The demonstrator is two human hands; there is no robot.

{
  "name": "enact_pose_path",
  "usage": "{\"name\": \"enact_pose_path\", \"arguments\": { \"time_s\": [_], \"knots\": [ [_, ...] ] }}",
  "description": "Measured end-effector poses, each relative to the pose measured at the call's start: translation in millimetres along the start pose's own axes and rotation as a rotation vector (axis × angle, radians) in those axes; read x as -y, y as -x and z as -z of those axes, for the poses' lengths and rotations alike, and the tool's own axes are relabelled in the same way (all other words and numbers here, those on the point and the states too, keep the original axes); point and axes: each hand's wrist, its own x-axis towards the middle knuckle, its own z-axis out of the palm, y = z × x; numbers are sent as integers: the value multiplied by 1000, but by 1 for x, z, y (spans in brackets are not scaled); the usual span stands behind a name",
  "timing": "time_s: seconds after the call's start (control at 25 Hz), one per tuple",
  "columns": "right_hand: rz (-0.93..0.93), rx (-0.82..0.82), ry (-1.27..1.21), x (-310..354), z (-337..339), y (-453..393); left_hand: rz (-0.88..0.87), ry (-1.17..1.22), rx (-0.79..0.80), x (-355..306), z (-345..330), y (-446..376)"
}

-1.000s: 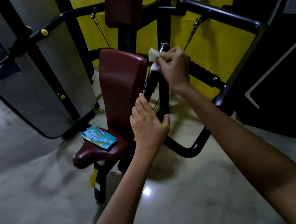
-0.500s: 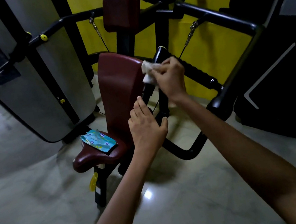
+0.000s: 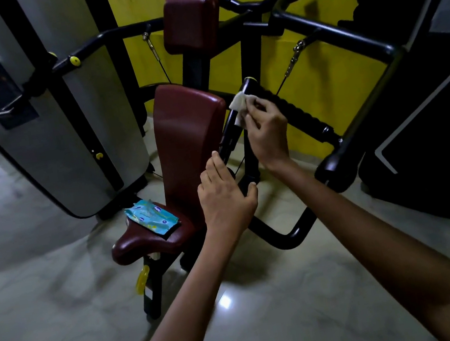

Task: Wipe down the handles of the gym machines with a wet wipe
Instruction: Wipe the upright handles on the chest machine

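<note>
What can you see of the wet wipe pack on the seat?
The wet wipe pack is a flat, soft plastic pouch, light blue with small darker blue marks and some yellow near one end; its print is too small to read. It lies flat on the dark red seat pad, angled across it, one corner jutting past the left edge. Its lower right corner lies close to the backrest. Neither hand touches it. Whether its flap is open cannot be told.

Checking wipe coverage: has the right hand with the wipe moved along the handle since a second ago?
Yes. The right hand with the wet wipe slid down from the handle's yellow-capped tip onto the bar below it.
</note>
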Motion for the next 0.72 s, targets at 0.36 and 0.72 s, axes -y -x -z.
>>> {"name": "enact_pose_path", "arguments": {
  "time_s": [0.36,0.72],
  "knots": [
    [7,257,366,10,-6,-70,15,6,-5,0,0,1],
    [-330,157,-117,-5,10,-73,5,7,3,-1,0,1]
  ]
}}
